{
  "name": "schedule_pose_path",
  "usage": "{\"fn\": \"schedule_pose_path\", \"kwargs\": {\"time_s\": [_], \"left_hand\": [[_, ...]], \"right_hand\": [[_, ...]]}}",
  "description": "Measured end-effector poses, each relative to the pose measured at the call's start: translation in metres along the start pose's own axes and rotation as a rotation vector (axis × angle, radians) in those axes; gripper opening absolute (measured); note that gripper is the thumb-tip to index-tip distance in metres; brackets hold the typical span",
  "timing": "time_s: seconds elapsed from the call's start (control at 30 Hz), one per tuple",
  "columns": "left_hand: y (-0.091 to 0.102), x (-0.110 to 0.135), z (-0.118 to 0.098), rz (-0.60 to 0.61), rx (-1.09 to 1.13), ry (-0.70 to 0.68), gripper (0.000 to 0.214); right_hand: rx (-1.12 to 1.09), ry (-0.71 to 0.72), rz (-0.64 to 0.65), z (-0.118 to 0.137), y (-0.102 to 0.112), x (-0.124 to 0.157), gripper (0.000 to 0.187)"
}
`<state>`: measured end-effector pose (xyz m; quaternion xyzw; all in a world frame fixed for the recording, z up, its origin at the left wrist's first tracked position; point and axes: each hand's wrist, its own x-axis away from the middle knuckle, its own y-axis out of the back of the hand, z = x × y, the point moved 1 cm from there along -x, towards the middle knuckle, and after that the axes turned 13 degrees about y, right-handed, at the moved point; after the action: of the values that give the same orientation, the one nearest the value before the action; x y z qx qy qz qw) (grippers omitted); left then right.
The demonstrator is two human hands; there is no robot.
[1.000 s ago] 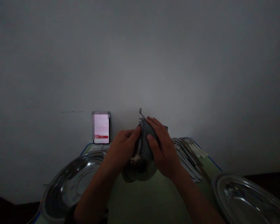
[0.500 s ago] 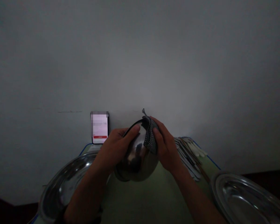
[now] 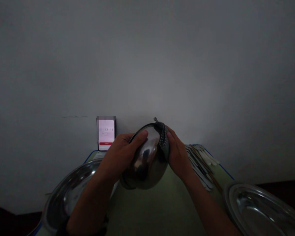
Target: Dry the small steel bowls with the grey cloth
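Note:
A shiny steel bowl (image 3: 146, 159) is held up over the table, its rounded outside turned toward me. My left hand (image 3: 121, 154) grips the bowl's left side, fingers curled over the rim. My right hand (image 3: 178, 152) presses a grey checked cloth (image 3: 163, 141) against the bowl's right rim, fingers closed on the cloth. A corner of the cloth sticks up above the rim.
A large steel basin (image 3: 68, 193) sits at the left of the green table (image 3: 157, 209). A steel tray (image 3: 258, 206) lies at the right. Several utensils and chopsticks (image 3: 201, 162) lie behind my right hand. A lit phone (image 3: 106, 133) leans on the wall.
The cloth has slid from the bowl's middle toward its right rim. The bowl has risen and turned, so more of its bare outside shows.

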<state>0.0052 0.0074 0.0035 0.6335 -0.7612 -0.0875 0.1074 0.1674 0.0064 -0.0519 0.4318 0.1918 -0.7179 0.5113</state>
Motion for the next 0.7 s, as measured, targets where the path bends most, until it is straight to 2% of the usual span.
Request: {"fn": "schedule_pose_path", "kwargs": {"time_s": [0.17, 0.4, 0.7], "left_hand": [[0.0003, 0.0003, -0.0005, 0.012, 0.026, 0.009, 0.043], [0.0003, -0.0018, 0.0012, 0.034, 0.197, 0.067, 0.038], [0.0006, -0.0025, 0.0032, 0.047, 0.207, 0.068, 0.037]], "right_hand": [[0.000, -0.005, 0.002, 0.0018, 0.0010, 0.0002, 0.047], [0.033, -0.003, -0.019, 0.0016, 0.0014, -0.0007, 0.046], [0.042, -0.018, -0.006, 0.0013, 0.0011, -0.0011, 0.048]]}}
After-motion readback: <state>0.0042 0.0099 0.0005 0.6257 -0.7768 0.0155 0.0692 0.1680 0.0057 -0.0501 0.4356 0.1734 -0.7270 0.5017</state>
